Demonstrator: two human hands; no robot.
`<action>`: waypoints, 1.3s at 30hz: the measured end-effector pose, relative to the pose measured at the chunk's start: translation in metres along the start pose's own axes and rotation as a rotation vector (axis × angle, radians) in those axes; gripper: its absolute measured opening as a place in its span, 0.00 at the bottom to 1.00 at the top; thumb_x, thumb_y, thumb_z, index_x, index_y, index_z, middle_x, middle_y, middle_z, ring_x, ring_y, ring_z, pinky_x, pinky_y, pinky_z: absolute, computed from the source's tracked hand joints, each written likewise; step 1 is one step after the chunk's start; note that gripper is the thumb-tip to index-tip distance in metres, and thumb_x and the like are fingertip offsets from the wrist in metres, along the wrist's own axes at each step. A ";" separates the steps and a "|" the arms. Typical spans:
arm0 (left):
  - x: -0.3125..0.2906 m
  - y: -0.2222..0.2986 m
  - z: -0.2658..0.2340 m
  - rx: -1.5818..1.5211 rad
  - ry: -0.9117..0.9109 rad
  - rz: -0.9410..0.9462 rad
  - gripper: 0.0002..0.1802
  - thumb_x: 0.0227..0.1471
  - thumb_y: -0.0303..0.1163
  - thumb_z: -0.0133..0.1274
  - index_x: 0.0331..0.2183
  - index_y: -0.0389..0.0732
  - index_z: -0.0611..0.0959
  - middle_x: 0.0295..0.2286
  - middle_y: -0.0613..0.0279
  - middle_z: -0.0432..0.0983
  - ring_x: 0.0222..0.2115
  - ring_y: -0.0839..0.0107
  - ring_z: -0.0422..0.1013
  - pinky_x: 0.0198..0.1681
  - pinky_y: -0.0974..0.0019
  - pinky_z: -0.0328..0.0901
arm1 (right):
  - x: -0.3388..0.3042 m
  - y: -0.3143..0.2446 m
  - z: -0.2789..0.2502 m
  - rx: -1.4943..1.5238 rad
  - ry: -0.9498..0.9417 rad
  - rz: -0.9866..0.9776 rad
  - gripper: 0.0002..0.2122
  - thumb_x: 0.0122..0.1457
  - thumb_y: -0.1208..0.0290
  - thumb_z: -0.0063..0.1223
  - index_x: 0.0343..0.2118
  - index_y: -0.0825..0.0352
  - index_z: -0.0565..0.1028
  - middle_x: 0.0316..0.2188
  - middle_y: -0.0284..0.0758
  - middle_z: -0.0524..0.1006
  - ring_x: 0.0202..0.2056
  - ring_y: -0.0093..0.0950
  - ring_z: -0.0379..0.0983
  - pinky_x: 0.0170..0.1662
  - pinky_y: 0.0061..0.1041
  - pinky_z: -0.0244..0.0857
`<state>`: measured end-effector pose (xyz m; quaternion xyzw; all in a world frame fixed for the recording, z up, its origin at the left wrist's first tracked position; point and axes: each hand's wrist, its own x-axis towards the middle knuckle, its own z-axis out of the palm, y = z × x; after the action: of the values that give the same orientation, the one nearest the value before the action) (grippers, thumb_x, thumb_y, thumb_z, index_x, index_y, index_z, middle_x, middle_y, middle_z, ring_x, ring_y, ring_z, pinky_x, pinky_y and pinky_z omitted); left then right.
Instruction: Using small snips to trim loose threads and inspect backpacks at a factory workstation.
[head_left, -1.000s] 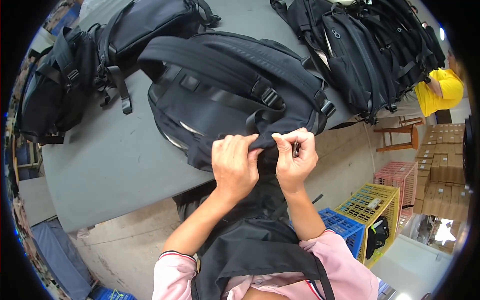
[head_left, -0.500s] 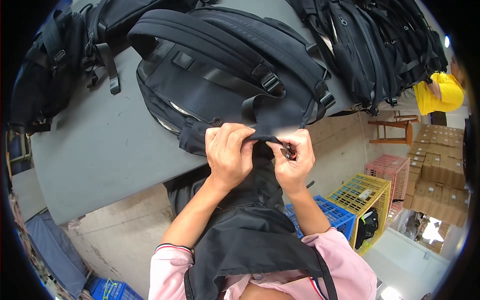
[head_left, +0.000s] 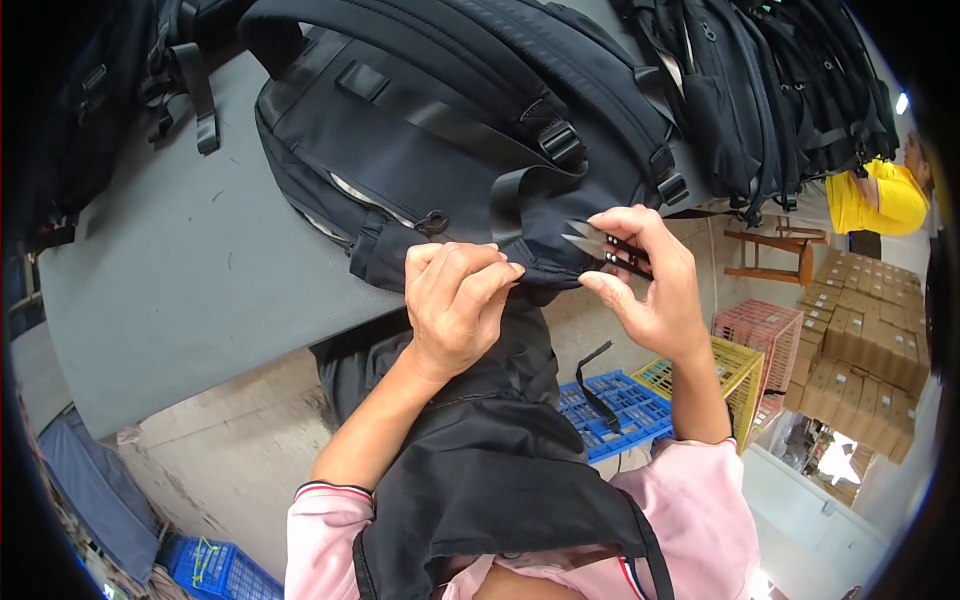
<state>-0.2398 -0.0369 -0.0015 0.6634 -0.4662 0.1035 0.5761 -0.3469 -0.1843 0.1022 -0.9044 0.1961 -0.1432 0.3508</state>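
Note:
A black backpack (head_left: 400, 150) lies on the grey table, its strap side up and its lower corner at the table's near edge. My left hand (head_left: 455, 300) pinches the fabric at that corner between thumb and fingers. In my right hand (head_left: 655, 285) are small black-handled thread snips (head_left: 622, 254), their pointed blades parted and directed left toward the bag. The snips sit between my thumb and fingers, just right of the pinched fabric. A black webbing strap (head_left: 510, 205) with a buckle loops above the left hand.
More black backpacks (head_left: 745, 110) are stacked at the back right, and another bag (head_left: 100, 110) lies at the left of the grey table (head_left: 180, 300). Blue (head_left: 625, 405) and pink crates (head_left: 757, 330), cardboard boxes (head_left: 865, 340), a wooden stool (head_left: 775, 258) and a person in yellow (head_left: 880, 200) are at the right.
My right hand has let go of the fabric and moved right and up, bringing the snips out with blades parted. The left hand keeps its pinch. The view has shifted slightly.

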 end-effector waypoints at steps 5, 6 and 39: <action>-0.002 -0.001 0.000 0.009 0.000 -0.008 0.21 0.30 0.15 0.61 0.30 0.44 0.75 0.27 0.64 0.74 0.27 0.69 0.72 0.35 0.68 0.57 | 0.014 0.009 -0.014 -0.046 -0.270 -0.143 0.12 0.44 0.77 0.59 0.35 0.66 0.75 0.28 0.35 0.70 0.25 0.31 0.69 0.28 0.26 0.64; -0.002 -0.002 0.001 0.010 0.024 0.002 0.20 0.30 0.17 0.61 0.30 0.44 0.76 0.27 0.66 0.74 0.26 0.70 0.71 0.34 0.68 0.57 | 0.017 0.011 -0.014 -0.046 -0.269 -0.139 0.12 0.44 0.77 0.59 0.35 0.66 0.75 0.28 0.35 0.70 0.25 0.31 0.69 0.28 0.26 0.64; -0.006 -0.004 0.004 0.014 0.018 0.019 0.18 0.28 0.19 0.58 0.29 0.45 0.79 0.27 0.66 0.74 0.25 0.70 0.70 0.33 0.68 0.57 | 0.032 0.002 -0.024 -0.347 -0.419 -0.381 0.13 0.40 0.78 0.61 0.33 0.65 0.77 0.23 0.33 0.68 0.23 0.31 0.68 0.26 0.26 0.61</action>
<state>-0.2415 -0.0375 -0.0090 0.6620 -0.4665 0.1179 0.5747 -0.3287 -0.2144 0.1214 -0.9809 -0.0313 0.0185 0.1911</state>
